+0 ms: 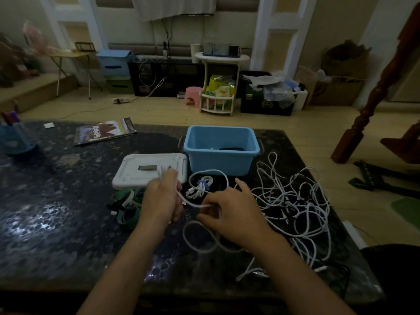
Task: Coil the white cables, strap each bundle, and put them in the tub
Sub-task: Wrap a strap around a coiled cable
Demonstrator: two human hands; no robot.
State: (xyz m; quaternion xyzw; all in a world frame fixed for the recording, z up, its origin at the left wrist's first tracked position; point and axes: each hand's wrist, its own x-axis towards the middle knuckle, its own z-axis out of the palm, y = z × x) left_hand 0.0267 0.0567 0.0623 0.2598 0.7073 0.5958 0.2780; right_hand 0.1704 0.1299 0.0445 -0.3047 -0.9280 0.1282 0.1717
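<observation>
Both hands [161,196] [229,212] hold one white cable [193,203] before the blue tub [221,162].

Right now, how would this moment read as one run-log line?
phase: coiling | left hand: grips white cable | right hand: pinches same cable | strapped bundle: on table | tub: open | loose cables: right

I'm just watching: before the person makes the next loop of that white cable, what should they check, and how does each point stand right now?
1. Both hands hold the cable: ok; left hand grips it, right hand pinches it.
2. Cable runs free between the hands: ok.
3. Its tail is clear of the cable pile: cannot tell.
4. Straps within reach: ok, beside the left hand.
5. Tub open: ok; lid lies beside it.
6. Strapped bundle already in the tub: not ok, it lies on the table.
</observation>
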